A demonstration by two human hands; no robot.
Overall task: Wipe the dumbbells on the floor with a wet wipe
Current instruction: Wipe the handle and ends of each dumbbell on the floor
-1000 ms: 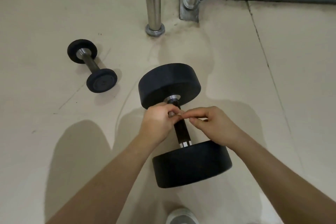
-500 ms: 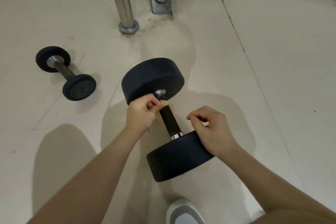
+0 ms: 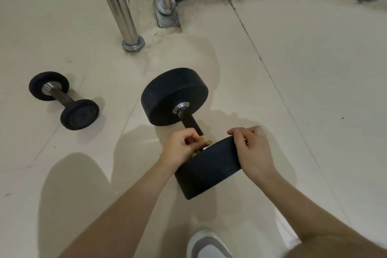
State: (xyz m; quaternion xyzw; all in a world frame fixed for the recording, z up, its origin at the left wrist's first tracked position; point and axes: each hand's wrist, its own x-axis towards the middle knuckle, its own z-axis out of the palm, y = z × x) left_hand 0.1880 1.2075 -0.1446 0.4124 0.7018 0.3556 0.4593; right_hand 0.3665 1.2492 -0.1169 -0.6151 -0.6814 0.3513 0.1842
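Mid-task: left hand [image 3: 180, 150] fingers pinch the wet wipe [image 3: 206, 138] on the large dumbbell [image 3: 176, 96] handle; right hand [image 3: 254, 153] fingers curl over its near head; small dumbbell [image 3: 60, 98] seemingly left to wipe.

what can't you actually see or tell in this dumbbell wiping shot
Wet wipe: head view, mostly buried in the left hand; only a tan scrap shows.
Large dumbbell: handle's near end covered by that hand.
Right hand: whether its curled fingers grip the near weight, hidden by its own back.
Shoe: cut by the bottom edge.
Small dumbbell: plate markings too small to read.
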